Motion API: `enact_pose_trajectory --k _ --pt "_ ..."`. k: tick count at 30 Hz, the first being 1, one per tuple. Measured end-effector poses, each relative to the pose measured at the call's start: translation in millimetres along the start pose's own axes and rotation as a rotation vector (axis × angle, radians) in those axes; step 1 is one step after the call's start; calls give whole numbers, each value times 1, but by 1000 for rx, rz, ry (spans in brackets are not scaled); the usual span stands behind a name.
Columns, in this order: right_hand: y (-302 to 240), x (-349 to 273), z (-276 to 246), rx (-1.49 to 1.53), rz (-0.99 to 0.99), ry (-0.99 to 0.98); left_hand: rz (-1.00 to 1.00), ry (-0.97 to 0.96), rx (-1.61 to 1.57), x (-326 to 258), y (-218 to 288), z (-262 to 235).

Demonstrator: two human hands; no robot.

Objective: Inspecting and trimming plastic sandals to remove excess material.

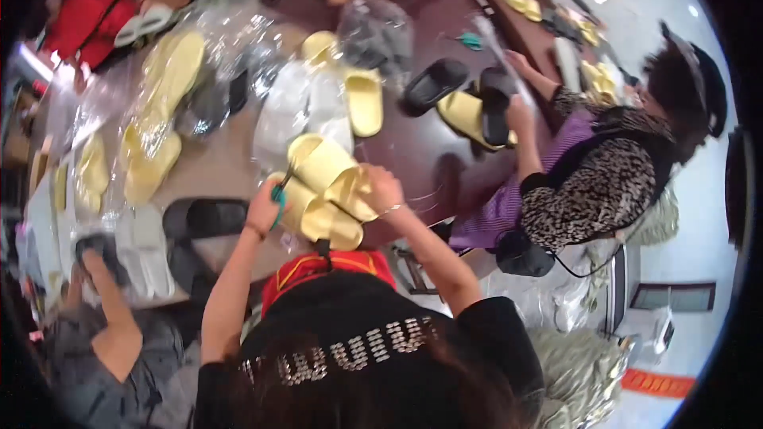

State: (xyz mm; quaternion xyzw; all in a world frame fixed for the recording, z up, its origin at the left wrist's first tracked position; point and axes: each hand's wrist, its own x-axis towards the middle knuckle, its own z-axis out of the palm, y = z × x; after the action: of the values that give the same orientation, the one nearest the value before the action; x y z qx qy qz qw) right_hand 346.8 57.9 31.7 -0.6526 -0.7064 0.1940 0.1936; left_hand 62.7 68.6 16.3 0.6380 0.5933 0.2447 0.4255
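In front of my body several pale yellow slippers (318, 160) are bunched together at the table's near edge. My left hand (265, 208) is closed around teal-handled scissors (278, 193), their dark blades pointing up over the slippers' left side. At the right side of the bunch, my right hand (383, 189) grips a yellow slipper (359, 191); its fingers partly hide it. Just beyond lie white slippers (294, 99) in clear plastic and a single yellow slipper (365, 103).
A co-worker at the right handles black slippers (435, 85) and a yellow slipper (465, 117). Teal scissors (470, 40) lie on the dark red table (425, 171). Bagged yellow slippers (151, 159) and black slippers (205, 218) cover the left. Other people work at the far side and lower left.
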Motion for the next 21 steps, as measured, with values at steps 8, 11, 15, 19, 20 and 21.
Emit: enact_pose_trajectory --k 8,11,15,19,20,21 --pt "21 24 31 467 242 -282 111 -47 81 -41 13 -31" --pt "13 21 22 749 293 -275 -93 -129 -437 -63 10 -46" --pt "-10 21 4 1188 268 -80 -211 107 -486 -85 8 -79" --pt "-26 39 -6 1491 292 135 -281 305 -794 -84 51 -73" --pt "-30 38 -4 1531 296 209 -274 306 -825 -82 60 -63" --pt "-38 34 -4 1520 298 206 -268 318 -858 -82 63 -51"
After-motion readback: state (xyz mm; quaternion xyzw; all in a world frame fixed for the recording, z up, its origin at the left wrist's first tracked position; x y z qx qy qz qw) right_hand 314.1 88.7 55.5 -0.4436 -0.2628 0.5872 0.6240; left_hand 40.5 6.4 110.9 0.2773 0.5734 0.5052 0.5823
